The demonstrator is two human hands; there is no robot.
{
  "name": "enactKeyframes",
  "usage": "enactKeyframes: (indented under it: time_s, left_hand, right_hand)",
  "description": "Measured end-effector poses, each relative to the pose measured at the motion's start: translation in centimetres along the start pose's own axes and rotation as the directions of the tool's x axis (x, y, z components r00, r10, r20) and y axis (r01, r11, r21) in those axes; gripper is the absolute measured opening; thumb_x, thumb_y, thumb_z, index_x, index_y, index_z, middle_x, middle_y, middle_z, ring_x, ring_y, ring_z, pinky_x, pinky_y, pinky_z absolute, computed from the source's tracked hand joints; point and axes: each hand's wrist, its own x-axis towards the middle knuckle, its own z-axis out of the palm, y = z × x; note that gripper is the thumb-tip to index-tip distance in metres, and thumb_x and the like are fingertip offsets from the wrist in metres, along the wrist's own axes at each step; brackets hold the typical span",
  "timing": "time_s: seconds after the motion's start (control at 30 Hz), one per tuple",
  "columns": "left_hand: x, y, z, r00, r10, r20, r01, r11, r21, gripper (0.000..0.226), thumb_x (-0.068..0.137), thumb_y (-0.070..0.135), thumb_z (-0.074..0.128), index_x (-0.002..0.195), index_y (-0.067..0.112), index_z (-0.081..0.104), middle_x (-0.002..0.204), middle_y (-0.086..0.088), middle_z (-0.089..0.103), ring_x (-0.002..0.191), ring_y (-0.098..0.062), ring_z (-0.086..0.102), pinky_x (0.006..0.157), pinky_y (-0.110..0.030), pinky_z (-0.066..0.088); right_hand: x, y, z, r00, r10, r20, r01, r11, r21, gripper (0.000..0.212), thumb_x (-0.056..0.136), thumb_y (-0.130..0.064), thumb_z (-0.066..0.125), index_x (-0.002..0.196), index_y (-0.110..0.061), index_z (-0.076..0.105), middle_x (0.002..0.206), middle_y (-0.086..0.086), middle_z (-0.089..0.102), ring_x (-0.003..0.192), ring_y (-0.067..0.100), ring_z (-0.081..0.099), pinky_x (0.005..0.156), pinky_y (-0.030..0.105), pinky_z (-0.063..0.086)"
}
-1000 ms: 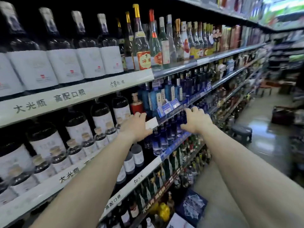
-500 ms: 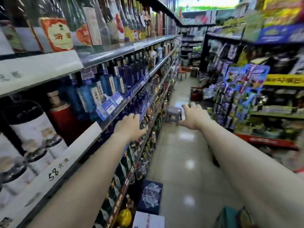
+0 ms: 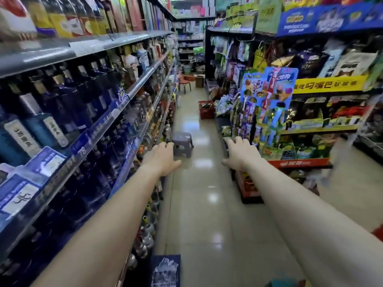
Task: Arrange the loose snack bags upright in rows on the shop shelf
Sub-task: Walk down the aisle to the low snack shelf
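Note:
Both my arms stretch forward over the aisle floor. My left hand (image 3: 163, 158) hangs palm down with fingers loosely spread and holds nothing. My right hand (image 3: 241, 155) is also palm down, fingers apart, empty, close to the low end of the snack shelf (image 3: 298, 162) on the right. That shelf carries snack bags (image 3: 306, 151) in green and yellow packs on its bottom tier and darker bags (image 3: 350, 63) higher up. A hanging card display of sweets (image 3: 269, 96) stands at the shelf's near end. The view is motion-blurred.
Liquor shelves with blue bottles (image 3: 68, 112) run along the left. A grey plastic stool (image 3: 182, 142) stands in the aisle just beyond my hands. A red basket (image 3: 206, 109) sits further down on the floor. A blue carton (image 3: 165, 270) lies low near my left arm.
My view has swung right from the liquor shelf toward the aisle and the snack shelf. Both hands left the bottle shelf edge and now hover over the floor.

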Motion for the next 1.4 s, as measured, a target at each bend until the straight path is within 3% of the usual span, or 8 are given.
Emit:
enactKeyframes:
  time_s: [0.33, 0.77, 1.03, 1.2, 1.4]
  left_hand:
    - [23.9, 3.2, 1.1, 0.998, 0.020, 0.059, -0.018, 0.999, -0.039, 0.077, 0.084, 0.059, 0.054, 0.145, 0.016, 0.033, 0.144, -0.010, 0.040, 0.127, -0.031, 0.044, 0.093, -0.047, 0.048]
    - [55.0, -0.9, 3.3, 0.997, 0.068, 0.036, -0.067, 0.998, -0.021, 0.064, 0.085, 0.050, 0.052, 0.138, 0.015, 0.039, 0.137, -0.010, 0.045, 0.123, -0.032, 0.046, 0.093, -0.045, 0.046]
    - [77.2, -3.0, 0.8, 0.990, 0.139, 0.031, -0.139, 0.990, -0.020, 0.070, 0.085, 0.051, 0.054, 0.141, 0.014, 0.037, 0.138, -0.012, 0.044, 0.124, -0.032, 0.046, 0.095, -0.046, 0.046]
    - [89.5, -3.4, 2.3, 0.984, 0.178, 0.015, -0.178, 0.984, 0.003, 0.069, 0.084, 0.055, 0.054, 0.138, 0.015, 0.039, 0.134, -0.010, 0.047, 0.119, -0.031, 0.050, 0.086, -0.044, 0.047]
    - [105.4, -3.4, 4.2, 0.983, 0.177, 0.041, -0.178, 0.983, 0.038, 0.071, 0.084, 0.056, 0.054, 0.140, 0.015, 0.037, 0.137, -0.011, 0.045, 0.122, -0.032, 0.048, 0.091, -0.047, 0.048]
  right_hand:
    - [22.8, 5.6, -0.7, 0.999, -0.005, 0.038, 0.003, 0.999, 0.034, 0.078, 0.083, -0.054, 0.061, 0.144, -0.017, 0.032, 0.142, 0.014, 0.036, 0.132, 0.037, 0.035, 0.100, 0.051, 0.039]
    - [54.3, 6.7, 0.0, 1.000, 0.004, 0.010, -0.004, 1.000, 0.007, 0.073, 0.081, -0.050, 0.062, 0.141, -0.019, 0.036, 0.140, 0.012, 0.037, 0.129, 0.036, 0.037, 0.096, 0.049, 0.041]
    - [75.1, 7.0, -2.2, 0.998, 0.052, -0.026, -0.052, 0.998, 0.027, 0.077, 0.083, -0.054, 0.059, 0.146, -0.020, 0.030, 0.143, 0.013, 0.035, 0.130, 0.036, 0.036, 0.096, 0.051, 0.040]
    - [87.0, 8.9, -1.5, 0.995, 0.095, -0.025, -0.093, 0.995, 0.046, 0.074, 0.082, -0.053, 0.062, 0.142, -0.019, 0.034, 0.141, 0.012, 0.037, 0.128, 0.035, 0.037, 0.095, 0.049, 0.041]
    - [101.9, 12.2, 0.0, 0.994, 0.109, 0.018, -0.110, 0.993, 0.052, 0.072, 0.084, -0.052, 0.061, 0.141, -0.018, 0.035, 0.141, 0.013, 0.037, 0.129, 0.037, 0.037, 0.096, 0.051, 0.040]
